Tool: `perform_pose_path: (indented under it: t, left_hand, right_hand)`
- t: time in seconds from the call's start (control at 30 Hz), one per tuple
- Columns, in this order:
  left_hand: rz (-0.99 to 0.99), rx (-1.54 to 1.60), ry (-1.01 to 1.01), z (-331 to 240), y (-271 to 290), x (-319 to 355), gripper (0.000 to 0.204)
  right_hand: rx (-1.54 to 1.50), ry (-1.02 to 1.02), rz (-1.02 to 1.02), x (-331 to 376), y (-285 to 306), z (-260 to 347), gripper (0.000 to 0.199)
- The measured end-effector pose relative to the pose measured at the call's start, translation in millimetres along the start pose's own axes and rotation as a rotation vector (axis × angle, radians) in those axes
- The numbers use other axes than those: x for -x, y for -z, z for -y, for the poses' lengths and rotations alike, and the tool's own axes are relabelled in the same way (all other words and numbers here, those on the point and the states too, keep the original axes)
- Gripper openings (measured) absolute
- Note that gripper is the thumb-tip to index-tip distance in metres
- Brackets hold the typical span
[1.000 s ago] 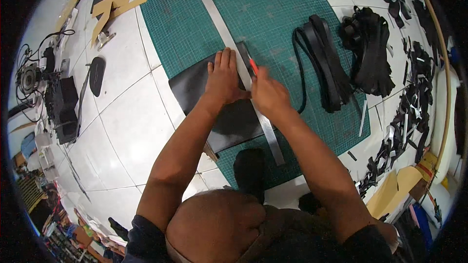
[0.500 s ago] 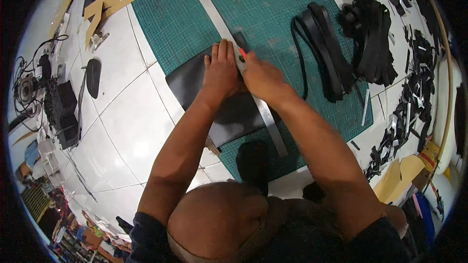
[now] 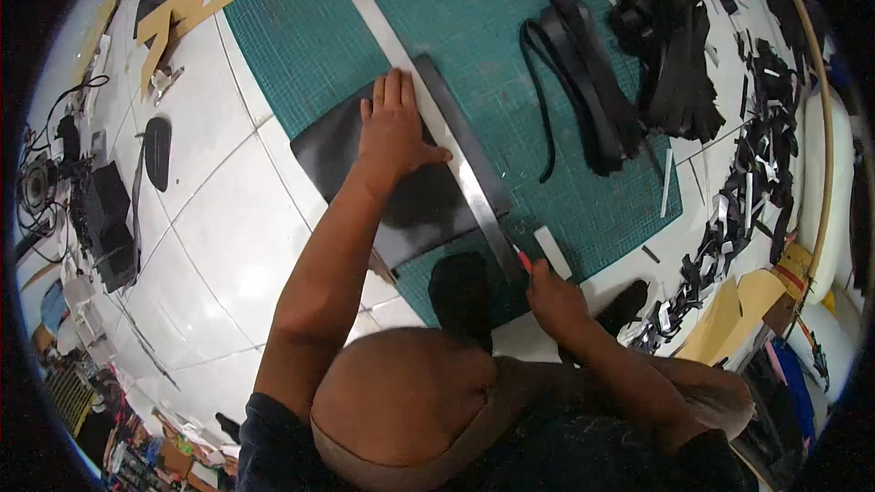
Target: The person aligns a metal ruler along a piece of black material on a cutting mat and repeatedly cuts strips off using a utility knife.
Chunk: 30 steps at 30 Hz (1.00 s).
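Note:
A black leather-like sheet (image 3: 333, 141) lies on a green cutting mat (image 3: 483, 9), with a long metal ruler (image 3: 367, 7) slanting across it. My left hand (image 3: 392, 132) presses flat on the sheet and the ruler's edge, fingers stretched forward and thumb out across the ruler. A narrow part of the sheet shows to the right of the ruler. Near the ruler's close end, my right hand (image 3: 556, 302) is closed around a red cutter knife (image 3: 524, 261), its tip by the ruler just beyond the sheet's near edge. A white block (image 3: 552, 253) lies beside that hand.
Two bundles of black strips (image 3: 583, 82) (image 3: 670, 64) lie at the mat's right. Beyond them runs a heap of black scraps (image 3: 756, 164). White floor tiles (image 3: 219, 210), tan card pieces (image 3: 173, 23) and a black oval piece (image 3: 157, 153) are to the left. My dark-covered foot (image 3: 460, 296) rests on the mat.
My right hand has drawn the cutter knife toward me along the ruler, from beside my left hand to past the sheet's near edge. My left hand still presses down, its thumb now spread.

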<state>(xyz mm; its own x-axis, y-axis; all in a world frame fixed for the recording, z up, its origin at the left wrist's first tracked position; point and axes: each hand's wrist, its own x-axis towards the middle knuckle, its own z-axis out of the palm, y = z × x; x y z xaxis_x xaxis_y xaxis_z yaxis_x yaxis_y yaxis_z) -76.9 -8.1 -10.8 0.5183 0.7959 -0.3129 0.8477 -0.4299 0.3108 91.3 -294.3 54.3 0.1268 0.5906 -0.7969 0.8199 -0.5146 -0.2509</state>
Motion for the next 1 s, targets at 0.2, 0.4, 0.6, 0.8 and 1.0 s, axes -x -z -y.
perform_pose_path:
  t: [0.2, 0.4, 0.6, 0.8, 1.0]
  left_hand:
    - [-0.011, 0.01, 0.043, 16, 12, 11, 0.13]
    - [0.026, -0.012, 0.035, 9, 4, 6, 0.131]
    - [-0.012, -0.077, 0.025, 17, -4, 4, 0.123]
    - [-0.005, -0.122, 0.015, 19, -5, 5, 0.121]
    - [0.046, -0.054, 0.038, 4, 6, 2, 0.127]
  right_hand:
    - [-0.139, 0.167, -0.071, -15, 70, 66, 0.021]
    - [-0.169, 0.286, -0.408, -135, 92, 129, 0.026]
    - [-0.152, 0.301, -0.456, -182, 89, 161, 0.027]
    - [-0.147, 0.25, -0.288, -176, 105, 170, 0.03]
    - [-0.145, 0.22, -0.222, -164, 104, 147, 0.031]
